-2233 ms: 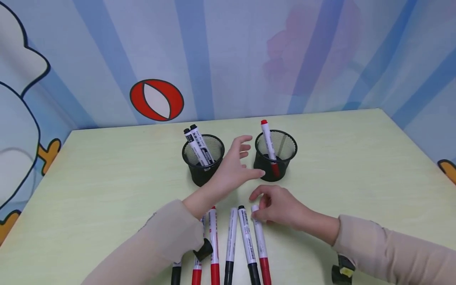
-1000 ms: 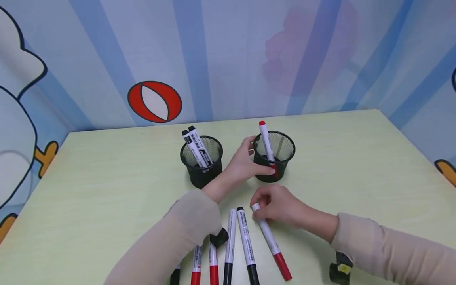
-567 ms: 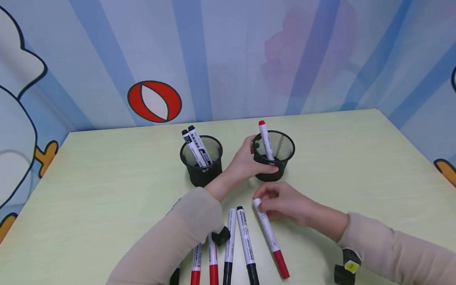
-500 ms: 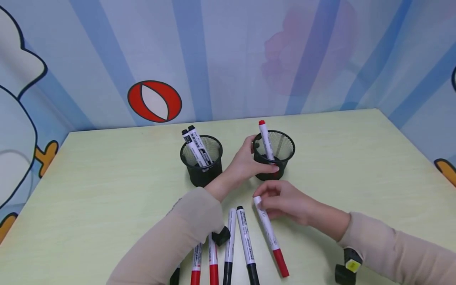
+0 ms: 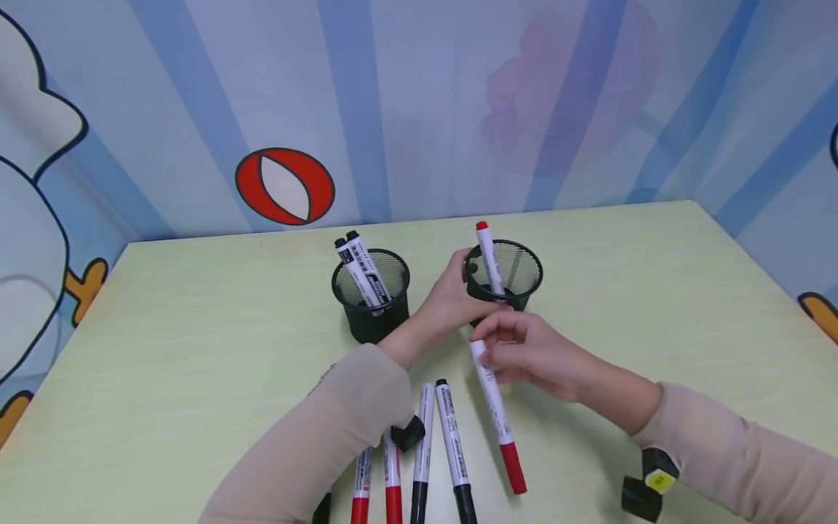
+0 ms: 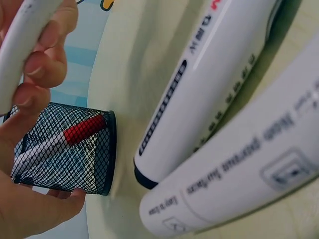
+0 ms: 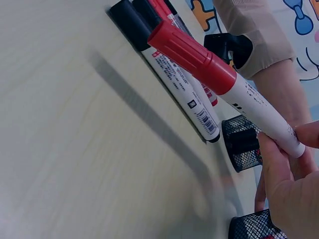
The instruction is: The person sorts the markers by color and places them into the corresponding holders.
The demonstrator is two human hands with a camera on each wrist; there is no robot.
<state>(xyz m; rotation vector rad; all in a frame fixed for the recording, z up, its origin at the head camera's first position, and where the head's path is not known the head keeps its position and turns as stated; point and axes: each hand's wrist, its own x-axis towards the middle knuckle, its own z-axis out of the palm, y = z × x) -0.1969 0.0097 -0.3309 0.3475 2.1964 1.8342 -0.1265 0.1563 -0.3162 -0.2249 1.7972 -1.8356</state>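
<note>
In the head view my left hand (image 5: 452, 295) grips the right-hand black mesh pen cup (image 5: 530, 262), fingers on its far left side and thumb across its front. One red marker (image 5: 487, 255) leans inside that cup, its red cap downward. My right hand (image 5: 540, 356) pinches the white end of a red-capped marker (image 5: 496, 407) between thumb and fingers. This marker slants, cap toward the near edge; in the right wrist view its red cap (image 7: 194, 55) is lifted off the table, above its shadow. The right fingers overlap the cup's lower front.
A second mesh cup (image 5: 373, 320) to the left holds two black markers (image 5: 363, 273). Closer in lie a black-capped marker (image 5: 453, 437), another black-capped one (image 5: 423, 444) and red-capped markers (image 5: 391, 473), partly under the left sleeve (image 5: 327, 437). A printed backdrop (image 5: 425, 109) stands behind the table.
My left hand has moved right from between the cups and taken hold of the right cup. My right hand has picked up the red marker, swung its cap rightward and carried it toward the cup.
</note>
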